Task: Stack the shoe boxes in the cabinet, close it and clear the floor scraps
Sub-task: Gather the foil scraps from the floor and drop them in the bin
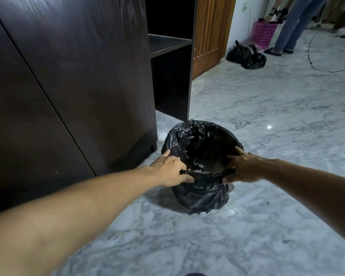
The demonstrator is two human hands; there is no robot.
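Note:
A small round bin lined with a black plastic bag [199, 194] stands on the marble floor in front of me. My left hand [169, 170] grips the near left part of its rim, thumb and fingers pinching the bag. My right hand [243, 168] grips the near right part of the rim the same way. The dark wooden cabinet [72, 80] fills the left side, its doors shut. To its right an open dark shelf section [169, 44] looks empty. No shoe boxes are in view.
A wooden door [209, 32] stands behind the shelf. Black bags [245, 55] lie by the wall. A pink basket [264, 33] and a standing person [291, 26] are at the far right. A black cable [315, 62] runs across the floor.

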